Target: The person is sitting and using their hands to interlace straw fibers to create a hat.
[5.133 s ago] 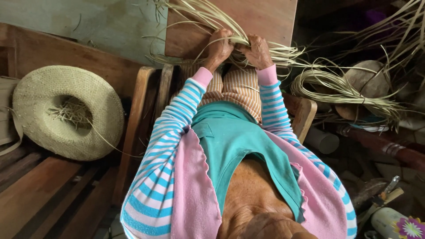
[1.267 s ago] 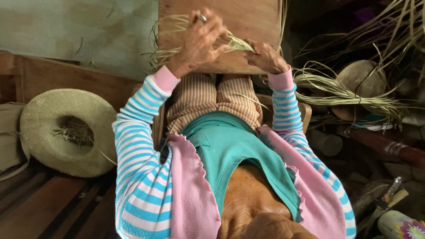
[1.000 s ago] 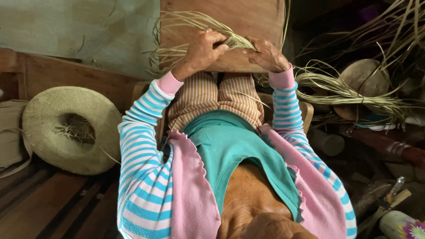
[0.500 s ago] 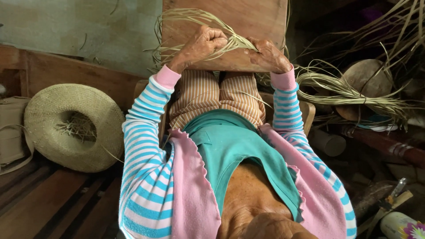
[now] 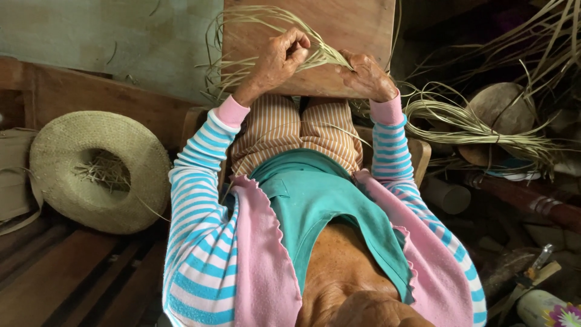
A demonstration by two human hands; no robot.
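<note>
Two hands at work on one bundle of pale straw strands, catalogued left to right. Far left, off the work: a woven hat [image 5: 100, 169], brim up, loose fibre ends in its crown, lying on dark wooden planks [image 5: 54, 284] beside a low wooden rail [image 5: 121, 103]. Centre: my left hand [image 5: 279, 59], fingers curled closed and pinching strands [image 5: 324, 56] near where they cross. The strands lie on a wooden board [image 5: 339, 30] propped on my knees, in striped trousers [image 5: 296, 124]. My right hand [image 5: 366, 75] rests flat on the board, fingers pressing the same strands down; it pins rather than clasps. Step, as I judge it: an early stage of plaiting, the first crossings being set, with long ends fanned loose over the board's top left. The next move would call for keeping the pinch tight while one strand is lifted over its neighbour, without letting the pinned ends slip. Right: a coiled bundle of spare straw [image 5: 478, 124] over a round brown object, near my right sleeve [image 5: 387, 145]. Lower right: tool handles [image 5: 532, 275], unclear. Hindrance: the loose ends may tangle; the spare coil is well apart.
</note>
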